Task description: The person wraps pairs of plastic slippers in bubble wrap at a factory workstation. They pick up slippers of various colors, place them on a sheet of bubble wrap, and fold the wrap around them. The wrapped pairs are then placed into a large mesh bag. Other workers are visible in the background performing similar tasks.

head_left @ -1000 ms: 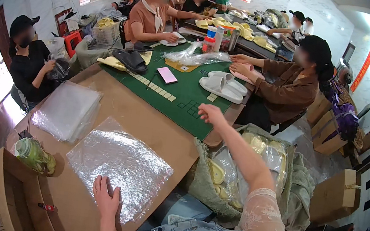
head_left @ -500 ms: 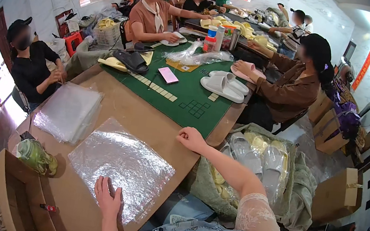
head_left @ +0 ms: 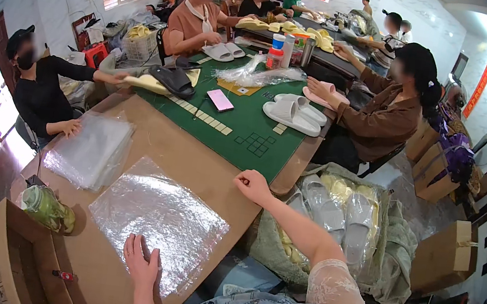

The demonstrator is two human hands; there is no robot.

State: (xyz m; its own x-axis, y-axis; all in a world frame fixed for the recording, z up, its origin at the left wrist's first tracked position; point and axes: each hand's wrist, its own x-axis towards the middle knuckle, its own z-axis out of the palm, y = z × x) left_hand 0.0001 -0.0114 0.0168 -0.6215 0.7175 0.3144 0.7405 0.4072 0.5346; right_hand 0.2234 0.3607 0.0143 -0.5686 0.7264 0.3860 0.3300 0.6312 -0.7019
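Since the earlier frames the right hand (head_left: 253, 186) has drawn back from far out over the green mat (head_left: 247, 124) to the near table edge; the left hand (head_left: 140, 264) has not shifted.

The cardboard-covered table (head_left: 192, 163) carries the work. A clear plastic bag (head_left: 159, 221) lies flat and single in front of the person, probably spread out so it can be opened. A stack of the same bags (head_left: 91, 149) sits beyond it, near the left edge, within reach.

A sack of pale slippers (head_left: 334, 214) stands just beside the table on the right, under the right forearm.

Left hand: open, palm down, fingers on the bag's near edge, pinning it. Right hand: curled into a loose fist; whether it holds anything I cannot tell.
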